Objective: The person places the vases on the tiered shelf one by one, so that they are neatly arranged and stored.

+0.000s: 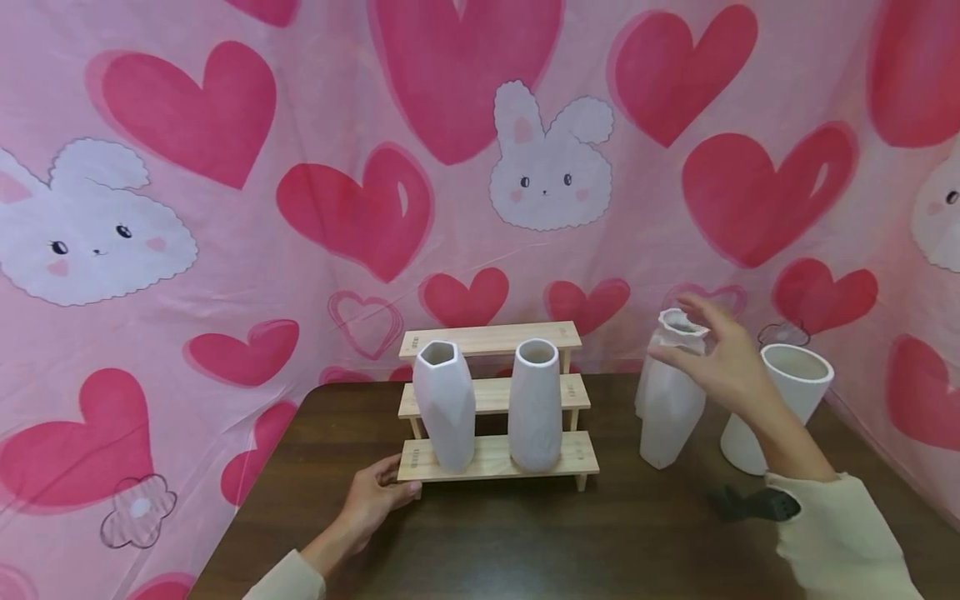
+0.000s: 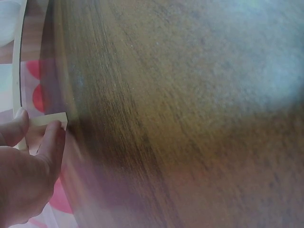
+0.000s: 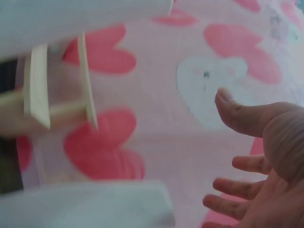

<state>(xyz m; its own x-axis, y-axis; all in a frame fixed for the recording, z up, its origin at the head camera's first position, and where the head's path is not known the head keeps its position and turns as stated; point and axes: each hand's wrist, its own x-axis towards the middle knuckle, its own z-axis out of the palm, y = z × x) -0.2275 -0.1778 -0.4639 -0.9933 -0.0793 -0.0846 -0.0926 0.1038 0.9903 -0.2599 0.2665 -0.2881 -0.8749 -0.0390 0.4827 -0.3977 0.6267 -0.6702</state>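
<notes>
On the bottom step of a three-tier wooden stand (image 1: pixel 495 457) stand two white vases, a faceted vase (image 1: pixel 446 412) and a rounder vase (image 1: pixel 536 412). My left hand (image 1: pixel 371 503) grips the stand's lower left end, with thumb and fingers about its edge (image 2: pixel 47 119) in the left wrist view. Off to the right, my right hand (image 1: pixel 723 362) is spread beside the neck of a white vase (image 1: pixel 671 417) with a wavy rim. In the right wrist view its thumb and fingers (image 3: pixel 230 206) are apart, with nothing held between them.
Another white vase (image 1: pixel 642 387) is mostly hidden behind the wavy-rimmed one. A wide-mouthed white vase (image 1: pixel 808 398) stands farther right, partly behind my right forearm. The dark wooden table (image 1: pixel 517 542) backs onto a pink heart-and-rabbit cloth (image 1: pixel 465 242).
</notes>
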